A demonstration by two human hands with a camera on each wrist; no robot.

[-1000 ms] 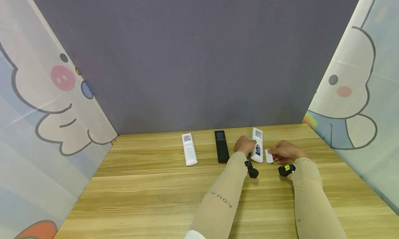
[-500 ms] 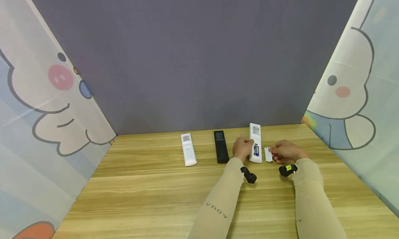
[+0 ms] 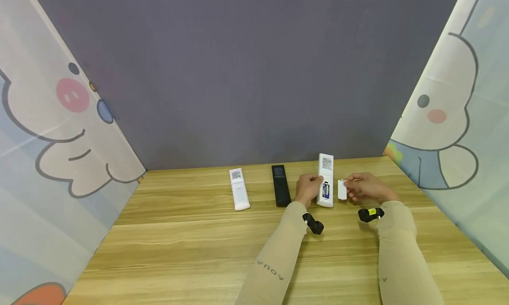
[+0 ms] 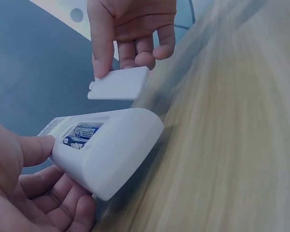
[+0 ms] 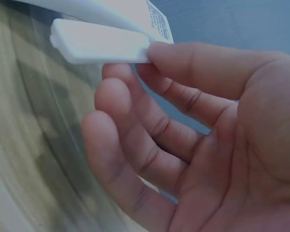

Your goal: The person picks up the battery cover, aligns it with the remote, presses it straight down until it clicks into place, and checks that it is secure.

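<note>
My left hand (image 3: 308, 189) holds a white remote control (image 4: 121, 150) by its side, thumb on its back face and fingers curled beneath. The remote's battery compartment is uncovered, with two blue batteries (image 4: 80, 137) inside. Between thumb and index finger, my right hand (image 3: 366, 186) pinches a white battery cover (image 5: 96, 41). In the left wrist view the cover hangs above the table, just beyond the remote and apart from it. The right hand's other fingers are loosely curled under the cover.
Left of the hands, a black remote (image 3: 281, 185) lies back-up on the wooden table (image 3: 179, 247). Farther left is another white remote (image 3: 239, 189), its compartment covered. A grey panel (image 3: 254, 75) stands along the table's back edge, with cartoon-printed cloth (image 3: 437, 163) at the sides.
The left hand has taken the white remote by its side and shifted it slightly back. The right hand has raised the battery cover a little.
</note>
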